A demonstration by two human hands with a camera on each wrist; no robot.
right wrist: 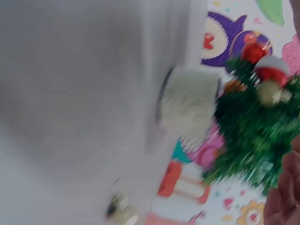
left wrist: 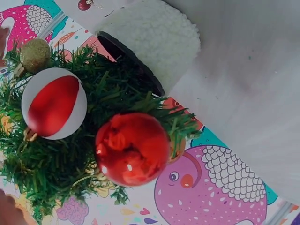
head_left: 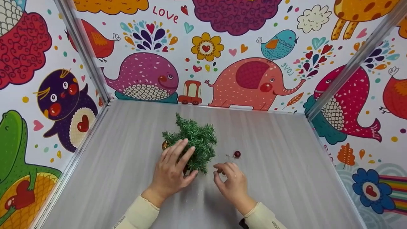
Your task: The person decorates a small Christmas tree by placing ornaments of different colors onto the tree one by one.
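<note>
A small green artificial Christmas tree (head_left: 200,140) stands on the table; its white base (left wrist: 159,42) with a dark rim shows in the left wrist view. On its branches hang a shiny red bauble (left wrist: 132,149), a red-and-white bauble (left wrist: 54,103) and a gold glitter bauble (left wrist: 35,55). My left hand (head_left: 171,171) lies over the tree's near left side, fingers spread and fairly straight. Just right of the tree is my right hand (head_left: 232,183), fingers loosely bent, thumb and index fingertip apart. I see nothing held between them. A small reddish thing under its fingers is mostly hidden.
A small dark red bauble (head_left: 237,154) lies on the table beyond my right hand. Blurred at the bottom of the right wrist view is a pale gold bauble (right wrist: 124,215). Printed panels (head_left: 140,79) with metal-edged corners enclose the grey table (head_left: 279,178) at the back and sides.
</note>
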